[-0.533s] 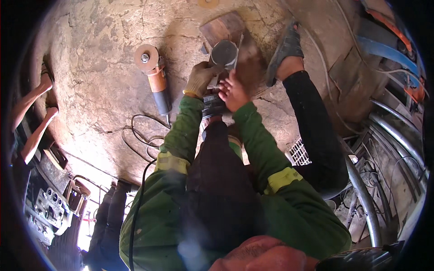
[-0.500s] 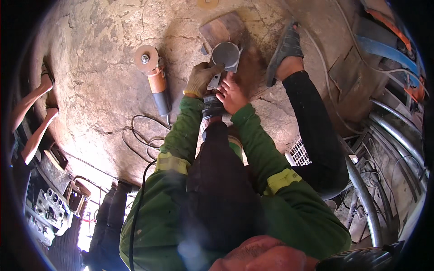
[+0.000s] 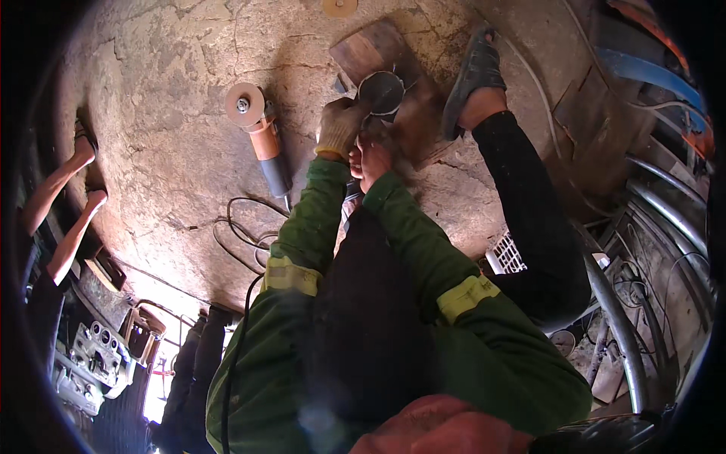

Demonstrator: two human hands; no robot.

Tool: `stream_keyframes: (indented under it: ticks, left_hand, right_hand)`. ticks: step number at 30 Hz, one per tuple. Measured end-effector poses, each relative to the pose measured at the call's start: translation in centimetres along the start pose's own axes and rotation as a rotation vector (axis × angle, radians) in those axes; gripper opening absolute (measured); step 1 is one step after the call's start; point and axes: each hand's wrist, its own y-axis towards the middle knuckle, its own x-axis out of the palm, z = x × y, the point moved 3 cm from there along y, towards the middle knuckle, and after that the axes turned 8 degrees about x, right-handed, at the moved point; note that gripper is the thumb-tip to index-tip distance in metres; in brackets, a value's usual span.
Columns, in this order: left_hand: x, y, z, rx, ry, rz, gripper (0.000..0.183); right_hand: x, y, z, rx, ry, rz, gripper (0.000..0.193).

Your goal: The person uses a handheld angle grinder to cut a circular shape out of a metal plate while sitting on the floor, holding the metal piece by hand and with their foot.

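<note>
A round grey metal piece point(image 3: 381, 93) with a bright rim sits at the near edge of a brown block point(image 3: 372, 51). My left hand point(image 3: 340, 126), in a pale work glove, is closed against the near left side of that piece. My bare right hand point(image 3: 373, 160) is close beside it, just nearer to me, with its fingers curled in. What those fingers hold, if anything, is hidden. To the left, an angle grinder point(image 3: 265, 142) with a brown disc lies on the floor, away from both hands.
The grinder's black cable point(image 3: 240, 227) loops near my left forearm. A loose disc point(image 3: 339, 7) lies at the far edge. My sandalled foot point(image 3: 484, 76) is planted on the right. Metal pipes point(image 3: 616, 325) lie at the right. Another person's bare feet point(image 3: 89, 175) show at the left.
My right hand has drawn in towards the left, its spread fingers now curled. A small plate with a hole, visible earlier between my hands, is now hidden.
</note>
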Motion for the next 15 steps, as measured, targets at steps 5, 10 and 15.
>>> stream_keyframes:
  ticks: [5, 10, 15]
  left_hand:
    - [1.4, -1.6, 1.4, -0.064, -0.141, 0.025, 0.036]
    - [1.5, -1.1, -1.3, 0.1, -0.142, 0.081, 0.047]
    - [0.3, -0.1, -0.4, 0.049, -0.36, -0.049, 0.059]
  right_hand:
    - [-0.3, -2.8, -2.4, -0.052, 0.112, 0.041, 0.026]
    - [-4.7, -1.2, -3.7, -0.18, -0.068, -0.084, 0.023]
    - [-8.2, -2.3, -6.1, -0.11, -0.194, -0.07, 0.014]
